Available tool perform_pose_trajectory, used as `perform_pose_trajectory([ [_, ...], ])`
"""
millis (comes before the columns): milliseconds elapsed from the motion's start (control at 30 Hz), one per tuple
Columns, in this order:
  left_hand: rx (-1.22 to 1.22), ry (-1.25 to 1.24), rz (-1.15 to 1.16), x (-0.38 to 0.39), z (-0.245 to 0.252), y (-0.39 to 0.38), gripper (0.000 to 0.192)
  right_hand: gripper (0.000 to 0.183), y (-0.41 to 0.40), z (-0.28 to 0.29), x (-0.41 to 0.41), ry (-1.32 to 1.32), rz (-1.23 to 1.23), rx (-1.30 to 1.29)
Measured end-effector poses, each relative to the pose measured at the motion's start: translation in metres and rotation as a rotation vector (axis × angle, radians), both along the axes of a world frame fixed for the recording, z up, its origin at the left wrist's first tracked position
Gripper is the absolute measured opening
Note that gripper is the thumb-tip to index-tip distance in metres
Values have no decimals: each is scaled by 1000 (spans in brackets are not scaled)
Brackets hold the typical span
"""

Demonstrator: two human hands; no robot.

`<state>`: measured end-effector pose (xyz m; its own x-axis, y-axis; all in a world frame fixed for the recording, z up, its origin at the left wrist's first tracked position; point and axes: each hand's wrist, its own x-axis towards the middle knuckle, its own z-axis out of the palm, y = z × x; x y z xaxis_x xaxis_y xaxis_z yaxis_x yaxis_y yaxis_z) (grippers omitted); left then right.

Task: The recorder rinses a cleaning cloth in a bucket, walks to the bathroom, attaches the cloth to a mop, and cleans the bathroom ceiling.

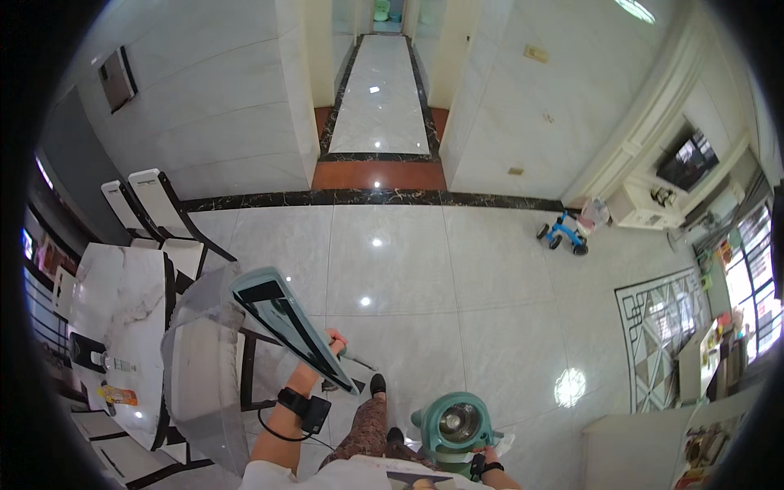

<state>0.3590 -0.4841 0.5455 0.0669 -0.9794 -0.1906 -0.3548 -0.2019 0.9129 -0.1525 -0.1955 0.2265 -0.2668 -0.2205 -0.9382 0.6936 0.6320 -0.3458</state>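
Observation:
My left hand (335,343) grips a long teal flat frame with black strips, which looks like a flat mop head (288,324), held raised and slanting at my left. A thin rod with a green part (358,360) shows just beyond my fingers; how it joins the frame is hidden. Low on the right, my right hand (489,460) holds the side of a teal mop bucket (429,422) with a round metal basket (459,421) inside. The bucket's lower part is cut off by my body. Some whitish material (505,442) hangs beside that hand.
A marble-topped table (116,294) and a plastic-covered chair (205,367) stand close on my left. White-backed chairs (150,190) are behind it. Ahead, a corridor (380,92) opens past a brown threshold (380,176). A blue child's ride-on (563,233) stands at right, near a patterned rug (661,337).

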Motion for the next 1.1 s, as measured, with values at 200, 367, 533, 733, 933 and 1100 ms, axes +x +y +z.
perform_pose_trajectory([
  [200,-153,114,33,40,22,-79,15,34,-33,-12,-32,448,698,-81],
  [367,-219,125,163,67,-17,-140,13,46,-88,10,-19,865,1203,-2],
  [533,-111,135,209,83,-21,-221,12,43,-174,-20,-57,1114,1606,22],
  [733,-175,92,180,111,28,-333,15,26,-326,-39,-51,781,1129,-134],
  [933,-324,-55,82,125,40,-446,15,34,-501,56,14,280,447,-140],
  [1100,-247,-144,96,151,55,-534,11,31,-635,92,54,500,691,-359],
])
